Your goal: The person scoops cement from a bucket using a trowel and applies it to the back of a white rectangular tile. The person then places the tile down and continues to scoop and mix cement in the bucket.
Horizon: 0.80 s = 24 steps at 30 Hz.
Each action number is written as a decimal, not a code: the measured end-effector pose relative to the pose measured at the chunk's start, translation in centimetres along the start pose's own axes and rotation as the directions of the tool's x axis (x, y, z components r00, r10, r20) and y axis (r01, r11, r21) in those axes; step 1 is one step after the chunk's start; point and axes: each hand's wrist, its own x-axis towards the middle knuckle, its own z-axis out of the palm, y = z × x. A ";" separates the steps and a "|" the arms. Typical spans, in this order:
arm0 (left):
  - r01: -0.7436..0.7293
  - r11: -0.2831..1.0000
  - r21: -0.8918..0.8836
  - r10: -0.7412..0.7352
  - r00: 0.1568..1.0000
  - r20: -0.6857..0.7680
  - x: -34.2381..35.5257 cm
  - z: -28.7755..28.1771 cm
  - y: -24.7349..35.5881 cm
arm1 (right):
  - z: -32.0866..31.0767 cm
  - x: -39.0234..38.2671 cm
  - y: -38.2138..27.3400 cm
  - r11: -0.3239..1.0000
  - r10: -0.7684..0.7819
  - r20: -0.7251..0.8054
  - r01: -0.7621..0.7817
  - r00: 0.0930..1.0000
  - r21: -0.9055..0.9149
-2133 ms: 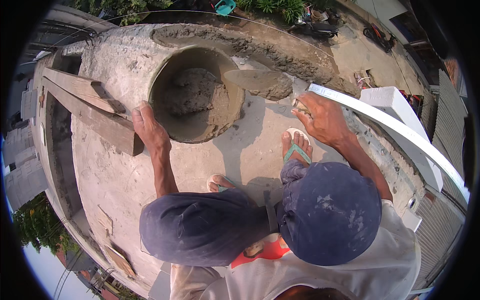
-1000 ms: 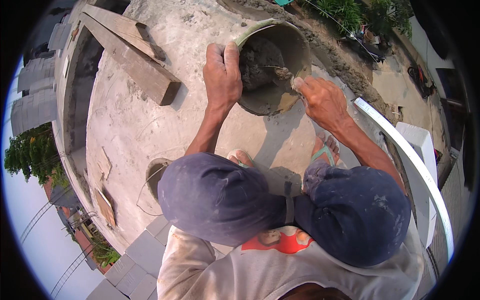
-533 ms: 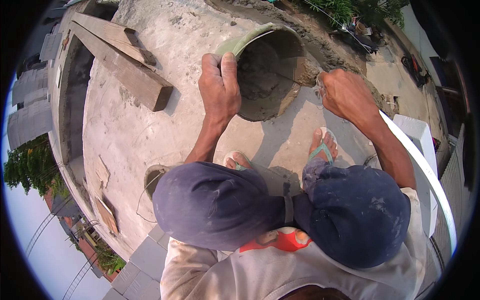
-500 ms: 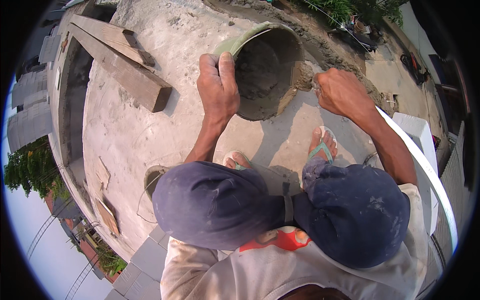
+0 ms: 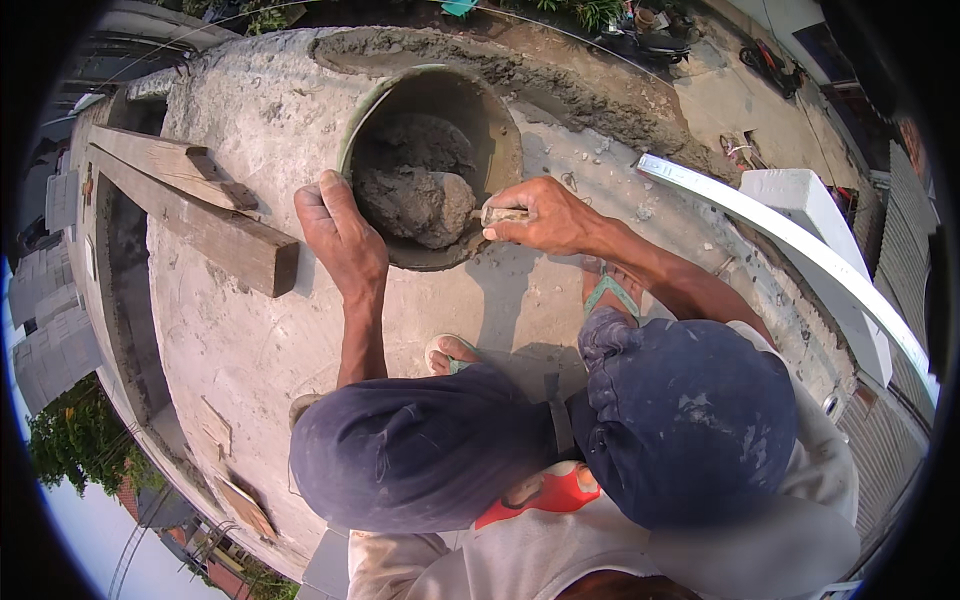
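A trowel (image 5: 505, 215) is gripped by its handle in the right hand (image 5: 548, 217), its blade hidden under a lump of wet mortar (image 5: 435, 205) to the left of that hand, inside the mouth of a bucket (image 5: 497, 130). The bucket's rim is clasped by the left hand (image 5: 345, 238), thumb and fingers closed on the near-left edge. Half a second earlier, the trowel was held at the bucket's right edge, with the right hand farther out; it has since been brought inward, while the left hand's hold has been kept. By that shift, the work is judged to be centred on the mortar within the bucket. Two timber planks (image 5: 200, 220) are seen left of the left hand; a long white bar (image 5: 793, 227) and a white block (image 5: 810, 190) are seen right of the right hand, and a rough grey ridge (image 5: 600, 108) beyond both.
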 end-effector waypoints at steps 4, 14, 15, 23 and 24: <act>0.028 1.000 -0.006 -0.028 1.000 -0.013 0.9 -1.0 0.5 | -3.7 -3.0 -0.2 0.999 0.049 -0.051 -0.049 0.998 0.007; 0.033 0.998 0.047 -0.032 0.999 -0.019 2.3 -1.9 -0.5 | -15.2 -16.8 -1.4 0.745 0.225 -0.541 -0.501 0.810 -0.440; 0.028 0.999 0.043 -0.028 1.000 -0.013 2.5 -1.8 -0.7 | -15.3 -17.4 -1.7 0.664 0.200 -0.601 -0.558 0.774 -0.498; 0.082 0.984 -0.158 -0.083 0.997 0.000 3.0 -2.0 -1.7 | -14.0 -15.6 0.7 0.220 0.025 -0.635 -0.624 0.772 -0.750; 0.077 0.986 -0.147 -0.080 0.997 -0.017 2.9 -2.3 -1.7 | -13.4 -15.2 -0.4 0.260 -0.011 -0.638 -0.614 0.770 -0.745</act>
